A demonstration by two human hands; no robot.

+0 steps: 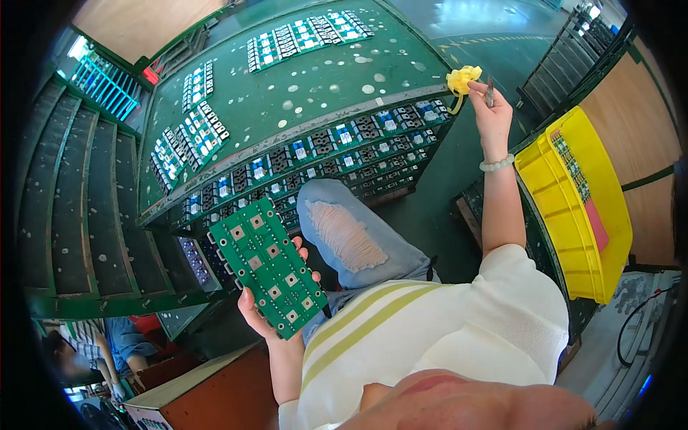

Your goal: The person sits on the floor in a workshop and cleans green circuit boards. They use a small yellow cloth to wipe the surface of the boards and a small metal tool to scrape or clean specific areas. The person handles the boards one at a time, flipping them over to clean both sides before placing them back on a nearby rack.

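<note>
Okay, left grip: clasping green circuit board
Right grip: holding small metal tool
Yellow bundle: near right grip, table's right corner

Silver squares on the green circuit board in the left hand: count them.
8 silver squares: four in the left column, four in the right, on the rectangular green circuit board. None appears hidden.

It is an electronics workshop or factory floor: populated circuit boards lie in rows on a scuffed green workbench, beside dark, green-framed shelving and a yellow plastic bin.
</note>
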